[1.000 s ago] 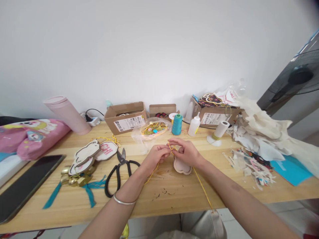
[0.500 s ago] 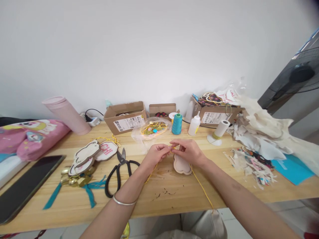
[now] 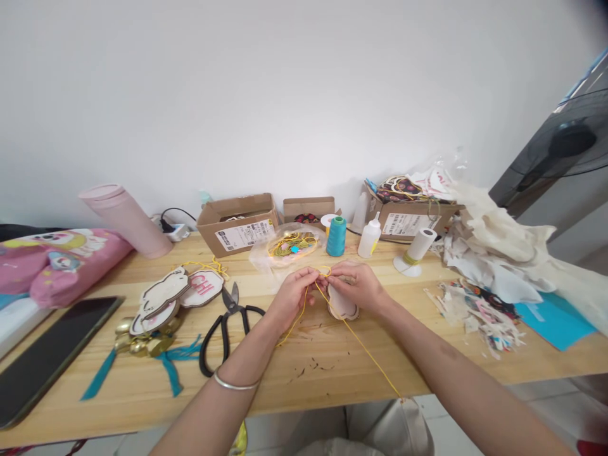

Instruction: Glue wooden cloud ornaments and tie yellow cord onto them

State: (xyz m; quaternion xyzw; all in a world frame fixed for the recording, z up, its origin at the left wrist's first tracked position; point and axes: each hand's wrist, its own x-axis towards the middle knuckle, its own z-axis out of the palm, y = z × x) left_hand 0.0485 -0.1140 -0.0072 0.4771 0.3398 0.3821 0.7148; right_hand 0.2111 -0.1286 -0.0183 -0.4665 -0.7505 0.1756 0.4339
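Observation:
Both hands meet over the middle of the table, working a yellow cord (image 3: 371,356). My left hand (image 3: 298,292) pinches the cord between thumb and fingers. Close beside it, my right hand (image 3: 357,285) is closed on the cord too, and a small loop of it shows between the fingertips. Under the right fingers hangs or rests a pale, scallop-edged plaque (image 3: 342,306), partly hidden by that hand. One cord end trails down to the right over the table edge onto my lap; another drops below the left hand.
Black-handled scissors (image 3: 232,310) lie left of my left forearm. Farther left are scalloped plaques (image 3: 164,290), gold bells (image 3: 139,347) with teal ribbons and a phone (image 3: 54,354). Behind stand cardboard boxes (image 3: 242,231), a teal thread spool (image 3: 336,237) and a glue bottle (image 3: 369,237). Fabric scraps (image 3: 491,316) lie right.
The cord now forms a small loop between my fingertips, and its trailing length crosses in front of the plaque. The plaque has shifted slightly up and left with my right hand.

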